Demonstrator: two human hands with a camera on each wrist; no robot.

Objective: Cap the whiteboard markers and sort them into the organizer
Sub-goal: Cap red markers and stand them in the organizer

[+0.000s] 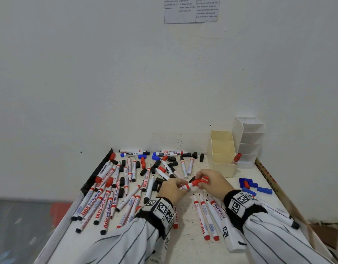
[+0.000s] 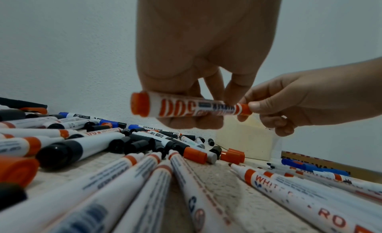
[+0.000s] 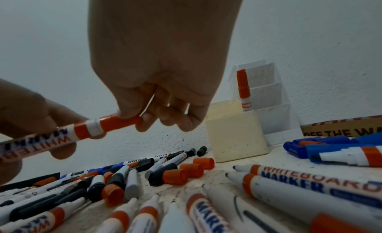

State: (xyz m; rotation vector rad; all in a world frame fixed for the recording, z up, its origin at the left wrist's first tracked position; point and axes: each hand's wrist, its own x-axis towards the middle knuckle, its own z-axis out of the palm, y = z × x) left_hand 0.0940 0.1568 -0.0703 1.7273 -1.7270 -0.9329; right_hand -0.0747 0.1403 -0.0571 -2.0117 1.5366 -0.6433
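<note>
Hands meet just below the middle of the head view, above a white table. The left hand grips the white barrel of a red whiteboard marker, fingers curled round it from above and thumb beneath. The right hand pinches the red cap at the marker's other end between thumb and fingertips; in the right wrist view the cap sits on the marker's nose, with a white ring showing between cap and red collar.

To the right of the hands and higher in the head view stands a cream organizer with open compartments. Just beside it, further right, is a stepped white organizer against the wall. One capped red marker stands tilted in the white organizer's lowest compartment.

Across the left and middle of the table lie many uncapped markers, red and black ones mixed, with loose black caps and red caps scattered among them. Four uncapped red markers lie side by side just below the hands. At the right of the table sits a cluster of loose blue caps. A few blue markers lie along the table's far edge by the wall.
</note>
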